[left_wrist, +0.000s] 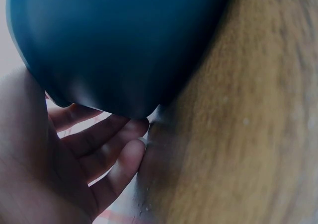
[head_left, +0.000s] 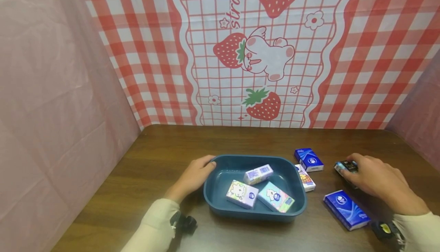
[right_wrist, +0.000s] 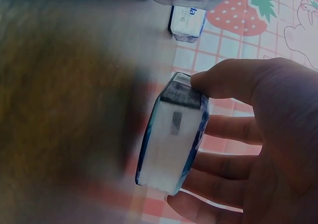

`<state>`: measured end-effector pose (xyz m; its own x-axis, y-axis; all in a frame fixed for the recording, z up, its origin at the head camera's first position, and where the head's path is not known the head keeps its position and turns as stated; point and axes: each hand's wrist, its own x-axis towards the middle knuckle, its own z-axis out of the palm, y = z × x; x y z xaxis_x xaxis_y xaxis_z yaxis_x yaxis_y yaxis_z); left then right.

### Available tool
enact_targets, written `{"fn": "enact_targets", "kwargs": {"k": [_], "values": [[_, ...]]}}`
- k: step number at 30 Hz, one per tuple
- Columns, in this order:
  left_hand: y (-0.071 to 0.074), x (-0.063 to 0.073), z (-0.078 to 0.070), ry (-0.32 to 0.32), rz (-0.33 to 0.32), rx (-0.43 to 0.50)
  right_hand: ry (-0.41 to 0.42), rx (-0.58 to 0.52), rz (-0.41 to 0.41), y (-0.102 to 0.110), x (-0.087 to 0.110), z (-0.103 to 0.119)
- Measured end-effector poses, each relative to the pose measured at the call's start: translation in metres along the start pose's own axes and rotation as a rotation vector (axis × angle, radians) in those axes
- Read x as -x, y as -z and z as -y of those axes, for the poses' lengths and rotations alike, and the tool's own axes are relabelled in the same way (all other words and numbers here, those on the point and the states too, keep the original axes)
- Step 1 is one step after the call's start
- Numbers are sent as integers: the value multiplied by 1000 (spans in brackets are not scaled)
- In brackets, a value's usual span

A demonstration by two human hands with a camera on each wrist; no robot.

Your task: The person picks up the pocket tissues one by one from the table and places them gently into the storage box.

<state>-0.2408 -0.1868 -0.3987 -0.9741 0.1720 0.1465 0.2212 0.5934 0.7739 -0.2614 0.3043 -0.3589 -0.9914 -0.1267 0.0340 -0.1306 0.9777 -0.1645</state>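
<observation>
My left hand [head_left: 195, 172] grips the left end of a dark blue plastic basin [head_left: 255, 215], with the thumb over its rim. In the left wrist view its fingers [left_wrist: 117, 177] curl against the outside of the basin wall [left_wrist: 114, 45]. Three small tissue packs lie in the basin: a white one [head_left: 258, 174], a lilac one with a cartoon [head_left: 242, 194] and a pale blue one [head_left: 276, 197]. To the right of it, my right hand [head_left: 376, 177] holds a dark tissue pack [head_left: 346, 167] between thumb and fingers; the right wrist view shows this pack's pale side [right_wrist: 171, 139].
Just outside the basin's right end lies a white tissue pack with a printed picture [head_left: 306, 178]. A blue tissue pack [head_left: 309, 159] lies behind it, and another blue pack [head_left: 347, 210] is nearer the front. A checked strawberry cloth [head_left: 264, 53] hangs behind the wooden table [head_left: 144, 160].
</observation>
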Motion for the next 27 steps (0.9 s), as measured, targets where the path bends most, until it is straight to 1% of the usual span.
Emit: {"fn": "enact_targets", "kwargs": {"k": [8,17,27], "values": [[1,1,-1,10,2,5,4,0,-22,0,0,4],[0,1,0,22,8,3,-2,-5,-7,1,0,5],[0,1,0,16,8,7,-21,-1,-11,3,1,11]]}}
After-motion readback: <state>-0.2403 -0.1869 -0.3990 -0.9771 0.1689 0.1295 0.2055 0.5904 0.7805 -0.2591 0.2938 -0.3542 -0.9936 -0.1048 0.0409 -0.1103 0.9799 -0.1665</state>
